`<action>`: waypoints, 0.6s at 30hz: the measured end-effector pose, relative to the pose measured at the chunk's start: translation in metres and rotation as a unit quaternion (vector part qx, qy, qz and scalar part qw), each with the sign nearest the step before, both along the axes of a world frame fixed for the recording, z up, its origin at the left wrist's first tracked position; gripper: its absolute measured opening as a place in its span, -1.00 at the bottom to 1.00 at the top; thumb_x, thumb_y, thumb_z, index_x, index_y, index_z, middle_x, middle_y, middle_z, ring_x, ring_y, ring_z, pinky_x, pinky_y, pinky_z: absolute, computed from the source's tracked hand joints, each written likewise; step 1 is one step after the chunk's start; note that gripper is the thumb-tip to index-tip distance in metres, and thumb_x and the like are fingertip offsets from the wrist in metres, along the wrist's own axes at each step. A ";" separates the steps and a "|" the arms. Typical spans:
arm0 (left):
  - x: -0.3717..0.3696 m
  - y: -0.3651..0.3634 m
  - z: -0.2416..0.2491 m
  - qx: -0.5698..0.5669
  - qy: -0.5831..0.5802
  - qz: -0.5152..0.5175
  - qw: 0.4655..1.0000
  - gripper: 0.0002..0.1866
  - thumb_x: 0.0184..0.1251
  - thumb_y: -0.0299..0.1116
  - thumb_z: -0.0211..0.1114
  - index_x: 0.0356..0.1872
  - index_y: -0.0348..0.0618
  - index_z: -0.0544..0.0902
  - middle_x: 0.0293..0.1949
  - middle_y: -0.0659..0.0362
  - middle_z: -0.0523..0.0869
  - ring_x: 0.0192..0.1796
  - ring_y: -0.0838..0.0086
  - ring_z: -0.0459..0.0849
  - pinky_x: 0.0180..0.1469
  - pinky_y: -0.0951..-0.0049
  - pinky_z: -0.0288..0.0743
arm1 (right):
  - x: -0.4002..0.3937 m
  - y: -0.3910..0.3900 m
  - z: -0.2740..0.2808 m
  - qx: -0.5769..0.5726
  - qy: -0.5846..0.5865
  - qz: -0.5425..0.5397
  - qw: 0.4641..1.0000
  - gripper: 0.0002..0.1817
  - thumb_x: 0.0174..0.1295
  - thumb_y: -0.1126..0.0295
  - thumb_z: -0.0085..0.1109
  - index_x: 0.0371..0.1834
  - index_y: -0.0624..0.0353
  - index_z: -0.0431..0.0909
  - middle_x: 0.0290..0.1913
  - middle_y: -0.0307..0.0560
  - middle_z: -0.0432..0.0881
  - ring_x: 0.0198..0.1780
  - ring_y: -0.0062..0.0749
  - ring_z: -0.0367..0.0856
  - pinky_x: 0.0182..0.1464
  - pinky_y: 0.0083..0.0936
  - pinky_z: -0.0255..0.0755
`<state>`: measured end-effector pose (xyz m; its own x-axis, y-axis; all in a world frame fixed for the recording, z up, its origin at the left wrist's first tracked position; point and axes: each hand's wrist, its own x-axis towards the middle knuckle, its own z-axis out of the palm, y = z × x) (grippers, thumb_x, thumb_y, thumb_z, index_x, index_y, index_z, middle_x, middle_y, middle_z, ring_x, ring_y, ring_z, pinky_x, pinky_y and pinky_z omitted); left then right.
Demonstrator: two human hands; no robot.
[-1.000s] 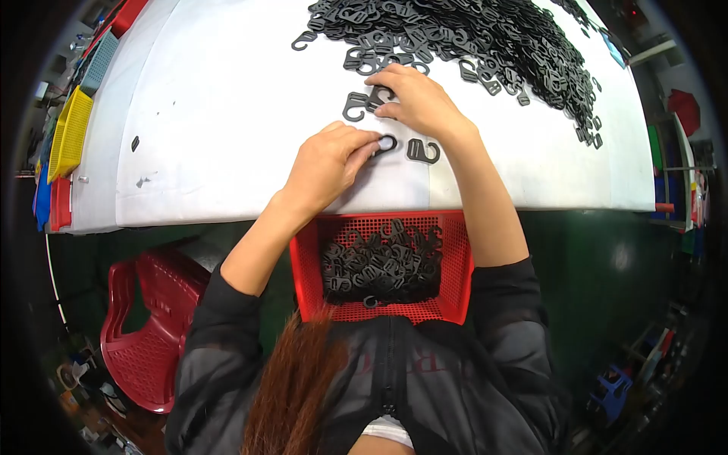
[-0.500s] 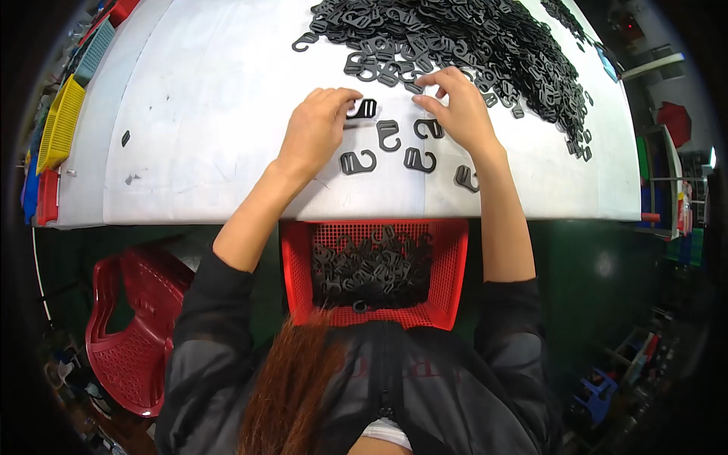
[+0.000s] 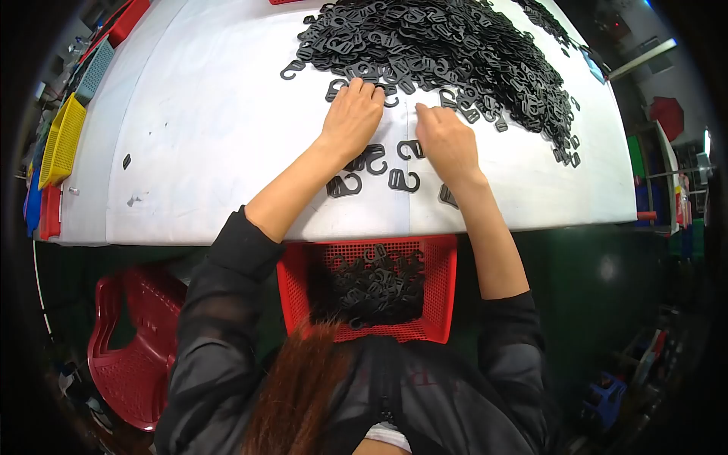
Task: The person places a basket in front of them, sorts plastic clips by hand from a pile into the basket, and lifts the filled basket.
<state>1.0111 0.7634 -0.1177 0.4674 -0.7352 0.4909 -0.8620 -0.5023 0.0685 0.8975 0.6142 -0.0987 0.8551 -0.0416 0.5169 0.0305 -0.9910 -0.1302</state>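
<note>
My left hand (image 3: 353, 115) is at the near edge of a big pile of black plastic hooks (image 3: 425, 45), its bent fingers closed down on a hook (image 3: 391, 100) that partly shows beside them. To its right, my right hand (image 3: 449, 140) is held just above the table, fingers curled in; whatever they hold is hidden. Several loose hooks lie below the hands, among them one with its curve to the left (image 3: 410, 149), one in the middle (image 3: 404, 180) and one at the left (image 3: 344, 185). Another (image 3: 447, 195) is partly covered by my right wrist.
A red basket (image 3: 441, 288) holding many hooks stands below the white table's (image 3: 227, 152) front edge. Yellow (image 3: 61, 140) and blue (image 3: 95, 72) baskets line the left side. A dark red plastic chair (image 3: 144, 341) stands at the lower left.
My left hand has moved up and right to the pile's edge. My right hand has moved slightly down and left, its fingers now curled in. The whole view has shifted slightly.
</note>
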 end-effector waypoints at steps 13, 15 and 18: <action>0.014 0.035 0.011 -0.081 0.155 0.075 0.982 -0.63 0.23 -0.32 0.28 0.03 -0.29 0.62 0.04 0.02 0.60 0.09 0.15 0.52 0.10 0.29 0.46 | 0.060 0.019 -0.001 0.043 0.070 -0.032 0.996 -0.68 0.09 0.25 0.33 -0.17 0.21 0.63 -0.21 -0.05 0.59 -0.08 -0.13 0.59 -0.10 -0.30 0.53; 0.025 0.037 0.003 -0.067 0.139 0.057 0.986 -0.64 0.21 -0.36 0.30 0.01 -0.30 0.61 0.00 0.04 0.60 0.07 0.14 0.51 0.08 0.27 0.49 | 0.066 0.021 -0.009 -0.030 0.085 -0.040 0.995 -0.69 0.12 0.27 0.28 -0.14 0.23 0.62 -0.22 -0.05 0.59 -0.11 -0.11 0.60 -0.13 -0.29 0.55; 0.031 0.046 -0.002 -0.054 0.124 0.025 0.991 -0.71 0.26 -0.45 0.21 -0.01 -0.29 0.62 -0.02 0.03 0.64 0.05 0.19 0.54 0.08 0.31 0.49 | 0.060 0.020 -0.008 -0.100 0.127 -0.067 0.985 -0.71 0.18 0.32 0.16 -0.08 0.21 0.65 -0.18 -0.02 0.61 -0.09 -0.12 0.62 -0.18 -0.22 0.55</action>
<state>1.0424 0.8092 -0.1192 0.6176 -0.6581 0.4307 -0.7865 -0.5223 0.3297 0.9574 0.6337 -0.1067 0.9515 -0.0812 0.2968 -0.1099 -0.9906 0.0812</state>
